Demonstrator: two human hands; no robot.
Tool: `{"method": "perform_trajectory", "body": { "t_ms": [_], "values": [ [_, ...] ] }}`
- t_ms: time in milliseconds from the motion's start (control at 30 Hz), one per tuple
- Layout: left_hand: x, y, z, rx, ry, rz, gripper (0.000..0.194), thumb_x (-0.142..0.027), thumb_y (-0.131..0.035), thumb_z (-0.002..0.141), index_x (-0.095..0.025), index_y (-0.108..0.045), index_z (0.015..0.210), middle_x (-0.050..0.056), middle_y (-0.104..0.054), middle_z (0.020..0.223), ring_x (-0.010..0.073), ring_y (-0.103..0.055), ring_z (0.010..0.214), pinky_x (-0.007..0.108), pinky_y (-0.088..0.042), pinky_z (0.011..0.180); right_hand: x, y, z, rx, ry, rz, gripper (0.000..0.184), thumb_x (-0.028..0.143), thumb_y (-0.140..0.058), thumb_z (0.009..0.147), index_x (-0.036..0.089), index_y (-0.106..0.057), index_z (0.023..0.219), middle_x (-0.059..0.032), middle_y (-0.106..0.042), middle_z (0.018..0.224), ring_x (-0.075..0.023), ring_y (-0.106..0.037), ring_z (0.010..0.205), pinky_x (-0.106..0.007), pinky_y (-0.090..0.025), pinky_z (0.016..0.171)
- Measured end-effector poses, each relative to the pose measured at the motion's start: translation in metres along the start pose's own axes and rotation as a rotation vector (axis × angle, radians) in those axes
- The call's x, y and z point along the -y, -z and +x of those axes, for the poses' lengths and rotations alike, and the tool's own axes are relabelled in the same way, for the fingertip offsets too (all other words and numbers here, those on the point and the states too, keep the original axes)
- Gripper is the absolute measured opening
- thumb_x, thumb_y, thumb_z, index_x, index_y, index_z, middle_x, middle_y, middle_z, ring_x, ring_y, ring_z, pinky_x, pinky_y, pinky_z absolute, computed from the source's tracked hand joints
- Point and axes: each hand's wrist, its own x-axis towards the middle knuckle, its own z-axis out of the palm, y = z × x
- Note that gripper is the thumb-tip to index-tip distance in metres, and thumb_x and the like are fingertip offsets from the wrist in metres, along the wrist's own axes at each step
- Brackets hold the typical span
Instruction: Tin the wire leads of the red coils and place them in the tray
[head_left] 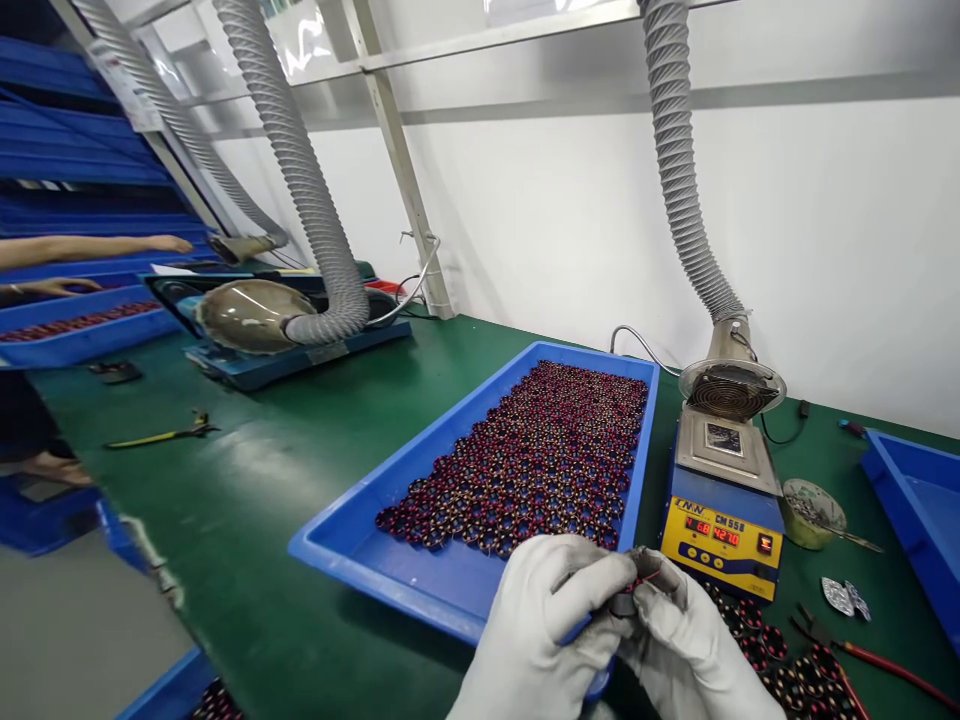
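My left hand (pixel 555 610), in a white glove, pinches a small dark wire-wound ring coil (pixel 624 602) over the near right corner of a blue tray. My right hand (pixel 679 615), gloved too, with dark smudges on its fingertips, closes on the same coil from the right. A thin reddish wire end sticks up between the fingertips. Fingers hide most of the coil. Just beyond my hands, the blue tray (pixel 352 560) holds many dark red and copper ring coils (pixel 525 460) packed side by side. More loose coils (pixel 765 640) lie right of my right hand.
Behind my right hand stands a solder pot (pixel 724 540) with a lit display, under an exhaust hose (pixel 682 170). Near it are a bowl (pixel 814 515), red-handled cutters (pixel 847 645) and another blue tray (pixel 922 520). Yellow-handled pliers (pixel 161 435) lie left. A co-worker's arms (pixel 90 250) reach in far left.
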Motion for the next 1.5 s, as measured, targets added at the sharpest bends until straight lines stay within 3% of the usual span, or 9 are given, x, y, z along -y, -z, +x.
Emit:
{"method": "perform_trajectory", "body": {
  "t_ms": [133,233,433,567,833,1000,1167,1400,1500],
  "values": [
    [0.001,-0.002,0.004,-0.076,0.088,-0.097,0.022,-0.036,-0.058,0.081,-0.025,-0.059,0.099,0.008,-0.06,0.107,0.0232,-0.058,0.096,0.036,-0.051,0.076,-0.001,-0.005,-0.002,-0.043,0.018,-0.005,0.029,0.018,-0.082,0.053,0.018,-0.067,0.078,-0.0012,-0.068,0.071,-0.0101,-0.062,0.065,-0.02,-0.049,0.062],
    [0.002,-0.005,0.008,-0.139,0.208,-0.414,0.022,-0.042,-0.056,0.08,-0.023,-0.068,0.078,0.006,-0.068,0.084,0.022,-0.062,0.083,0.031,-0.053,0.072,-0.005,-0.003,-0.003,-0.051,0.013,-0.049,0.037,0.019,-0.083,0.05,0.016,-0.066,0.083,-0.004,-0.068,0.074,-0.0153,-0.063,0.066,-0.03,-0.051,0.066],
    [0.003,0.001,0.014,-0.366,0.693,-0.77,0.012,-0.033,-0.064,0.073,-0.023,-0.07,0.074,0.005,-0.07,0.086,0.0218,-0.064,0.085,0.029,-0.051,0.079,-0.003,0.004,-0.003,-0.007,-0.011,-0.021,0.035,0.017,-0.081,0.055,0.015,-0.064,0.086,-0.0053,-0.068,0.076,-0.0161,-0.065,0.065,-0.031,-0.051,0.065],
    [-0.002,-0.001,0.016,-0.066,0.581,-0.755,0.015,-0.02,-0.066,0.062,-0.023,-0.072,0.076,0.006,-0.07,0.086,0.0228,-0.064,0.081,0.029,-0.053,0.074,-0.006,-0.001,-0.003,-0.051,0.004,-0.003,0.03,0.019,-0.081,0.056,0.018,-0.065,0.081,-0.0014,-0.068,0.076,-0.0127,-0.064,0.064,-0.026,-0.051,0.064],
    [-0.006,-0.001,0.007,-0.488,0.717,-0.847,0.014,-0.035,-0.065,0.074,-0.022,-0.069,0.071,0.005,-0.07,0.083,0.0212,-0.064,0.084,0.03,-0.052,0.08,0.003,-0.009,-0.013,0.03,-0.094,0.016,0.026,0.024,-0.077,0.061,0.018,-0.064,0.083,-0.0042,-0.069,0.078,-0.0165,-0.064,0.067,-0.031,-0.05,0.066],
    [-0.008,-0.001,-0.002,-0.065,0.529,-0.467,0.053,-0.008,-0.073,0.053,-0.029,-0.063,0.101,0.004,-0.063,0.108,0.024,-0.058,0.1,0.039,-0.046,0.091,0.007,-0.015,-0.013,0.012,-0.055,0.076,0.027,0.025,-0.079,0.059,0.017,-0.068,0.083,-0.0046,-0.07,0.085,-0.015,-0.063,0.077,-0.027,-0.048,0.075],
    [-0.012,-0.005,0.006,-0.112,0.39,-0.632,0.029,-0.013,-0.068,0.066,-0.026,-0.068,0.091,0.005,-0.067,0.096,0.0212,-0.061,0.09,0.032,-0.051,0.082,0.002,-0.013,-0.012,0.031,-0.115,0.053,0.03,0.024,-0.079,0.059,0.017,-0.067,0.087,-0.0022,-0.067,0.078,-0.0116,-0.061,0.069,-0.022,-0.049,0.064],
    [-0.004,0.007,0.015,-0.391,0.707,-0.965,0.007,-0.026,-0.066,0.07,-0.022,-0.07,0.065,0.002,-0.07,0.071,0.0173,-0.065,0.073,0.022,-0.053,0.07,0.002,-0.006,-0.01,0.064,-0.13,0.008,0.025,0.026,-0.079,0.059,0.018,-0.063,0.077,-0.0027,-0.068,0.073,-0.0136,-0.064,0.064,-0.025,-0.049,0.062],
    [-0.005,0.013,0.012,-0.244,0.784,-0.873,0.017,-0.019,-0.069,0.061,-0.023,-0.071,0.077,0.004,-0.07,0.081,0.0183,-0.065,0.069,0.024,-0.054,0.063,0.004,-0.005,-0.01,0.045,-0.116,0.016,0.023,0.026,-0.078,0.061,0.018,-0.063,0.076,-0.0039,-0.069,0.075,-0.0147,-0.064,0.065,-0.027,-0.05,0.063]
  ]
}}
